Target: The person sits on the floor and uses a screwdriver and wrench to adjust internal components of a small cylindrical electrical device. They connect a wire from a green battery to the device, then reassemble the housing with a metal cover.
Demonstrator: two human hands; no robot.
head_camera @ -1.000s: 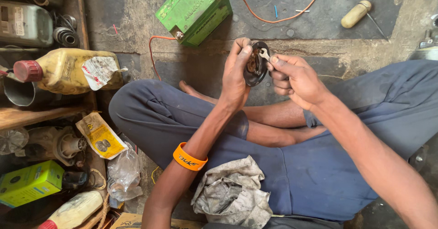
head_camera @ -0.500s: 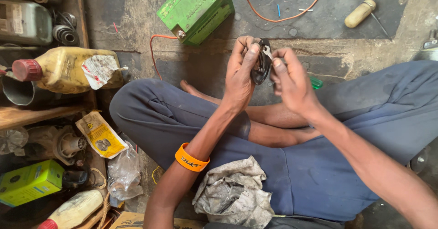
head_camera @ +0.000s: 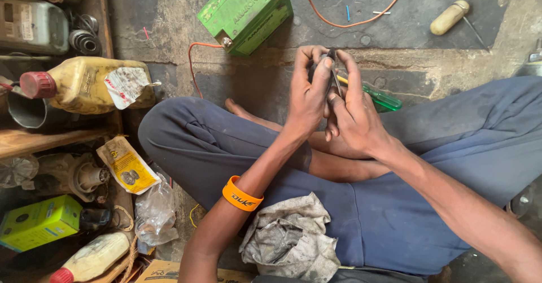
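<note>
A person sits cross-legged on a concrete floor (head_camera: 169, 23), both hands raised in front of the knees and pressed close together around a small dark part (head_camera: 332, 74) that shows only as a thin edge between the fingers. The left hand (head_camera: 307, 94) curls its fingers over the top of the part, thumb pressed against it; the right hand (head_camera: 353, 111) pinches it from the other side, forefinger stretched upward along its edge. What kind of part it is cannot be told, as the hands cover most of it. An orange wristband (head_camera: 241, 194) circles the left forearm. Just behind the right hand, a green-handled screwdriver (head_camera: 381, 99) lies on the floor. Farther out sits a green battery (head_camera: 245, 13), with orange wires (head_camera: 344, 19) running from its terminals across the floor, and well to the right lies a cream-handled tool (head_camera: 449, 16). A grimy grey rag (head_camera: 288, 238) rests on the person's lap against the blue trousers (head_camera: 389, 215). To the left, a yellow oil bottle with a red cap (head_camera: 84, 85) lies on its side on a wooden shelf (head_camera: 51, 139), above a yellow packet (head_camera: 127, 164), a green box (head_camera: 39, 222) and a crumpled plastic bag (head_camera: 153, 215).
</note>
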